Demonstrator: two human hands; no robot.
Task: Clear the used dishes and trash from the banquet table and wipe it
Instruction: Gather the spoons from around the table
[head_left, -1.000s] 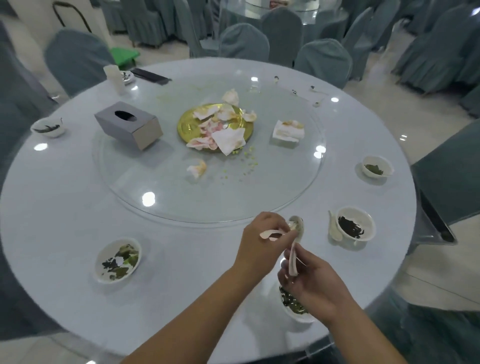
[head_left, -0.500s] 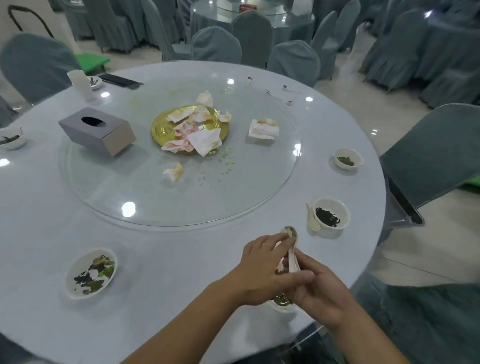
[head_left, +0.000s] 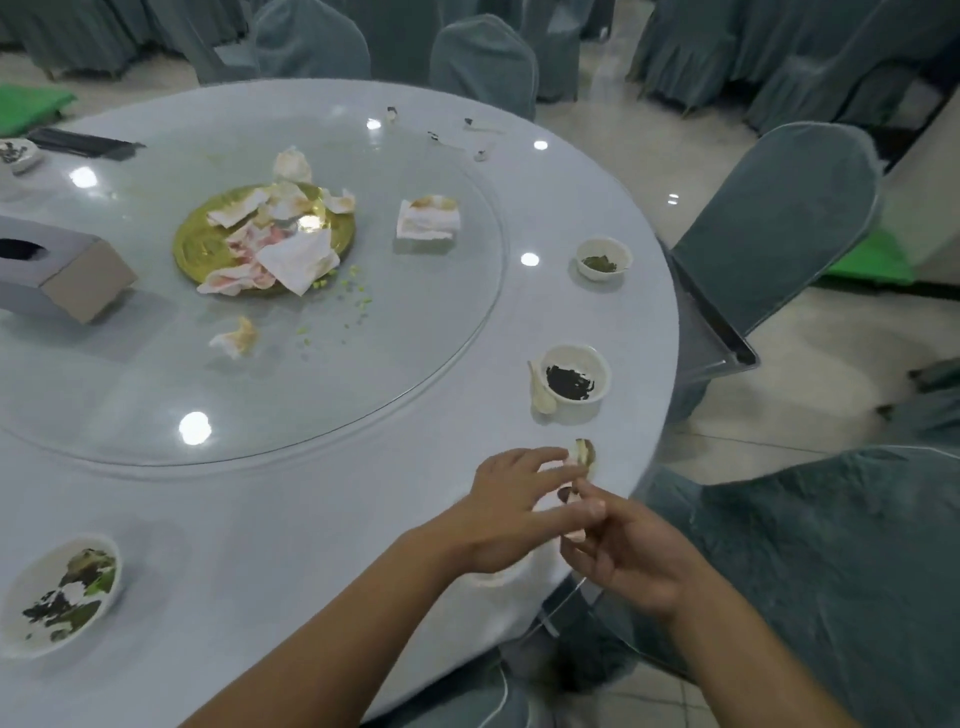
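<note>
My right hand (head_left: 628, 556) pinches the handle of a white spoon (head_left: 584, 451) whose bowl end sticks up above the fingers, over the near right edge of the round white table (head_left: 260, 545). My left hand (head_left: 514, 509) lies just left of it with its fingers spread, the fingertips against the spoon. A white bowl (head_left: 493, 579) is mostly hidden under my left wrist. Past the hands stands a white bowl of dark leaves (head_left: 574, 382) with a white spoon (head_left: 540, 397) at its left side.
A smaller bowl (head_left: 602, 258) sits farther right, and a bowl of scraps (head_left: 62, 592) at the near left. The glass turntable (head_left: 415, 364) carries a gold plate (head_left: 192, 249) of crumpled napkins, a folded napkin (head_left: 428, 218), a napkin ball (head_left: 236, 338) and a tissue box (head_left: 57, 275). Covered chairs (head_left: 779, 228) crowd the right edge.
My hands came together and shifted right toward the table edge; the spoon from my left hand now rests with the one in my right. My left fingers have spread. The view swung right.
</note>
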